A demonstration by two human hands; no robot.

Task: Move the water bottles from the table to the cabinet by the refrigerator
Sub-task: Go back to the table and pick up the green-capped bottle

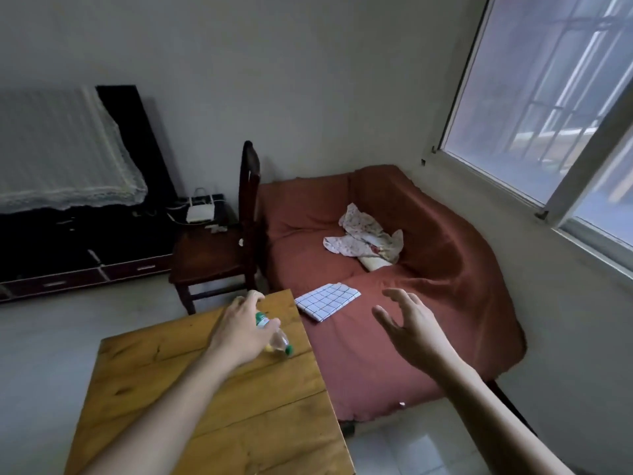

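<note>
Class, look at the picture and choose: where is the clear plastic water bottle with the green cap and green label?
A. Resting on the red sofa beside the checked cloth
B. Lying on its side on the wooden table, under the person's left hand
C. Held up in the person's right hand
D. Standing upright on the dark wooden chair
B: the clear plastic water bottle with the green cap lies on its side on the wooden table with the left hand over it, while the right hand hovers empty.

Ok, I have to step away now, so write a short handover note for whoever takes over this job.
Left hand: gripping a water bottle that lies tilted, green cap toward the viewer, near the right edge of the wooden table.
Right hand: open, fingers spread, holding nothing, over the red bed cover.
Done: nothing shown delivered.
Left: carry this bottle to the cabinet by the refrigerator; neither is in view. No other bottles visible.
</note>
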